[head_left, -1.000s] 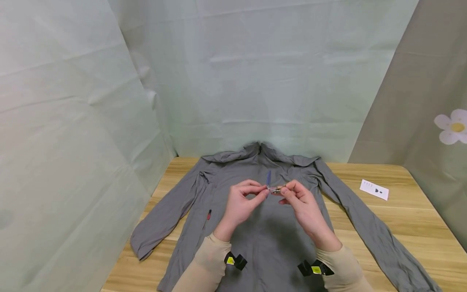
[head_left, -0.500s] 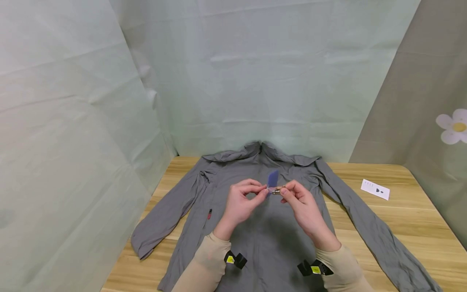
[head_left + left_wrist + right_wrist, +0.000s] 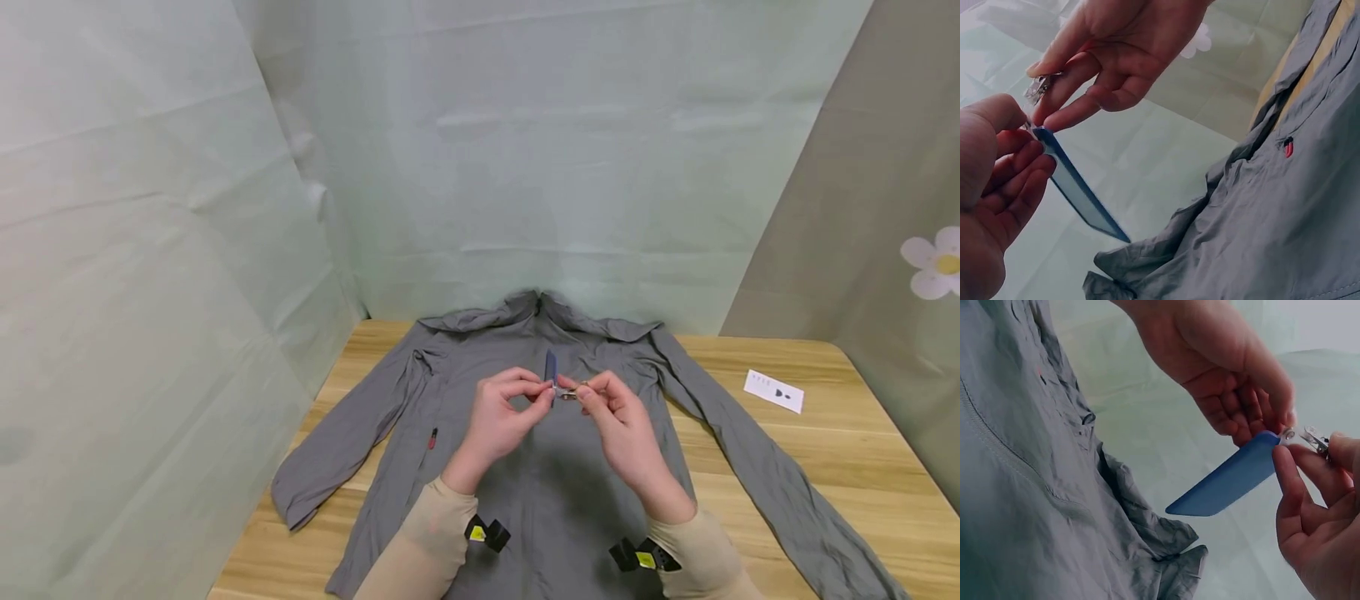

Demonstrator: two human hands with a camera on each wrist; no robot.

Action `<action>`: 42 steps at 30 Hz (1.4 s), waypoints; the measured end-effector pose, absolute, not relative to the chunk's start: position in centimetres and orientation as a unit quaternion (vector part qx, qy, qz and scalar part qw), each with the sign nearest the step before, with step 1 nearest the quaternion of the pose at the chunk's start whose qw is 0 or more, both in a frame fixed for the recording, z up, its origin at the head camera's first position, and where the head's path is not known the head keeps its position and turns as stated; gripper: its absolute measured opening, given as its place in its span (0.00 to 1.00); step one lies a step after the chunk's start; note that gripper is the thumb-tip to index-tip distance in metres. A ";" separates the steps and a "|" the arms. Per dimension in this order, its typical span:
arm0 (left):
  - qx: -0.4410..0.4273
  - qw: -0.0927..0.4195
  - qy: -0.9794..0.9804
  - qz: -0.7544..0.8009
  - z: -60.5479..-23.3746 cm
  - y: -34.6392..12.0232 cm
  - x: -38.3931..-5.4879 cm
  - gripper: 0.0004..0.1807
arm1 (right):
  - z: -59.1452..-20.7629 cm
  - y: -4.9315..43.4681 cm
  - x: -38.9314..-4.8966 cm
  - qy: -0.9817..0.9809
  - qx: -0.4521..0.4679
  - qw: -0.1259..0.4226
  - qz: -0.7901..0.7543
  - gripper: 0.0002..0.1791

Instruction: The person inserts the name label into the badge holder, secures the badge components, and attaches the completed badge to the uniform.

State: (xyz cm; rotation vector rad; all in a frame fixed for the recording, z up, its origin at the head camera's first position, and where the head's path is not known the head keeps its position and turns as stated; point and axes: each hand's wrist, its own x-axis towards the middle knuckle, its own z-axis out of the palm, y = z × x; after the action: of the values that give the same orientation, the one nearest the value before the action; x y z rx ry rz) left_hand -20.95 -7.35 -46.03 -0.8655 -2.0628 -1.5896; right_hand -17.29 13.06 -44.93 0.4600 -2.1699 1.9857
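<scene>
A blue badge holder [image 3: 551,367] with a metal clip [image 3: 1316,442] is up in front of me, over the grey jacket [image 3: 487,358]. My left hand [image 3: 497,421] pinches the clear strap at the holder's top end between thumb and forefinger. The metal clip is pinched by my right hand [image 3: 626,433], just to the right of the left fingertips. From there the flat holder [image 3: 1082,194] sticks out away from me, turned nearly edge-on in the head view. In the right wrist view, the right forefinger lies right at the holder's top corner. Fingertips partly hide the strap.
The jacket is spread on a wooden table [image 3: 825,367], its sleeves out to both sides. On its left front shows a red and black zipper pull [image 3: 432,438]. A white card [image 3: 774,391] with dark marks lies at the right. Pale cloth [image 3: 555,183] hangs behind.
The badge holder turned to show more of its blue face half a second ago and now stands nearly edge-on again. Both hands keep their hold in almost the same place.
</scene>
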 end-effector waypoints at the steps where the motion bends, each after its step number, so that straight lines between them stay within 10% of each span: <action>1: -0.310 0.200 -0.737 -0.566 -46.1 -7.3 -21.0 0.03 | -44.9 13.1 -17.3 -0.727 0.150 0.085 0.664 0.13; 42: -0.321 0.259 -0.719 -0.559 -46.1 -7.4 -21.2 0.09 | -46.0 11.9 -17.1 -0.726 0.182 0.181 0.637 0.07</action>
State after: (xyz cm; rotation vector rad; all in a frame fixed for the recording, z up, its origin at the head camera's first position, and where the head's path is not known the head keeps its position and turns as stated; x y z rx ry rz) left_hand -21.23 -7.37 -46.12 -0.8710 -1.9483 -1.5153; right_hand -17.07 11.88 -45.96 0.5153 -2.0515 1.8004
